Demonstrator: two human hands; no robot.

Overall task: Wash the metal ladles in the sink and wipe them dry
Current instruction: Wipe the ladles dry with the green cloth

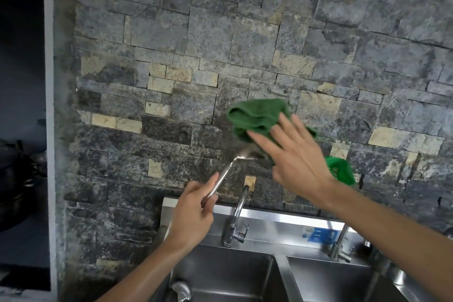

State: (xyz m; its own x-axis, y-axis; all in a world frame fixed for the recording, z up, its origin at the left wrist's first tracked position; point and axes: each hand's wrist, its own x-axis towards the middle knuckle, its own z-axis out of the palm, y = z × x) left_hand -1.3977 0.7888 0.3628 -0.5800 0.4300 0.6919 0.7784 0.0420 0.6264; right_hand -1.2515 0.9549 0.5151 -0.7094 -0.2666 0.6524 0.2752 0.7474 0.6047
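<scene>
My left hand (196,206) grips the handle of a metal ladle (229,167) and holds it up above the sink, bowl pointing up and right. My right hand (294,154), fingers straight and spread, presses a folded green cloth (257,117) against the ladle's bowl, which the cloth mostly hides. Below both hands lies the steel double sink (282,270).
A curved tap (239,208) rises behind the left basin and a second tap (339,243) stands at the right. A green perforated strainer (339,170) hangs on the stone wall behind my right wrist. Dark pots (17,179) sit at far left.
</scene>
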